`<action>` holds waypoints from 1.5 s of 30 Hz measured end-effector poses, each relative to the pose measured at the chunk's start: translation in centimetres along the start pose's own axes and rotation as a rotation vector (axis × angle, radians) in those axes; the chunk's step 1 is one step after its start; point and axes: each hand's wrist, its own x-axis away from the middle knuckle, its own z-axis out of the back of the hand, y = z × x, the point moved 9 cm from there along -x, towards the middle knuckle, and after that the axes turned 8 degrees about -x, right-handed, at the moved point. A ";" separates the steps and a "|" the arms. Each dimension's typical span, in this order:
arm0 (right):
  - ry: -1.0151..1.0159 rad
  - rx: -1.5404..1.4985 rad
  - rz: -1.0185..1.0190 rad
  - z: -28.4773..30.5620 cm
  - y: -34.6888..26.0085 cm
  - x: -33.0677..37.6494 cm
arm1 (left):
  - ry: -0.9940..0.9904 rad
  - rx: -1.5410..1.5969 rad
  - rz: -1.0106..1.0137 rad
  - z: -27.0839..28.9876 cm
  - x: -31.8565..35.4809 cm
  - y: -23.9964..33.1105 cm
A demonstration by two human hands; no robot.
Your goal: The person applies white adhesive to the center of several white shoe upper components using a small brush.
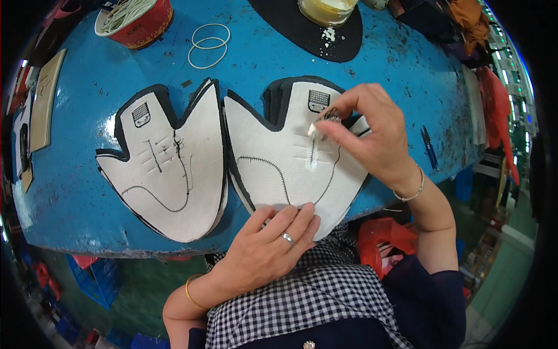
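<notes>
A stack of white, black-edged shoe-upper pieces [264, 142] lies before me, with dark stitched lines and a dark patch on the top one. My left hand [261, 247] lies with its fingers stretched over the stack's lower edge, holding nothing. Above the stack, my right hand [372, 128] pinches a small dark brush-like tool [331, 116] between thumb and fingers. Its whitish tip is by the short stitched slit, where a wet-looking white smear shows. Fingers hide part of the tool. To the left is a second stack of similar pieces [168, 200], a loose thread on its top.
The blue table [70, 203] is scuffed. At the back stand a red tub [142, 26] of pale bands, two loose bands [209, 50], and a yellow-white paste tub [327, 13] on a black board [279, 17]. Blue pens [429, 148] lie right; a cardboard sheet [47, 99] lies left.
</notes>
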 end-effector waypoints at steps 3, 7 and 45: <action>0.039 0.060 0.028 0.4 -0.4 0.0 | -0.011 -0.026 -0.025 0.1 -0.1 0.2; -0.052 -0.001 0.113 -0.4 -3.0 1.6 | 0.007 -0.027 -0.028 0.7 -0.3 0.3; 0.013 0.109 0.171 -0.3 -1.9 1.2 | -0.022 -0.055 -0.036 0.2 -0.8 0.2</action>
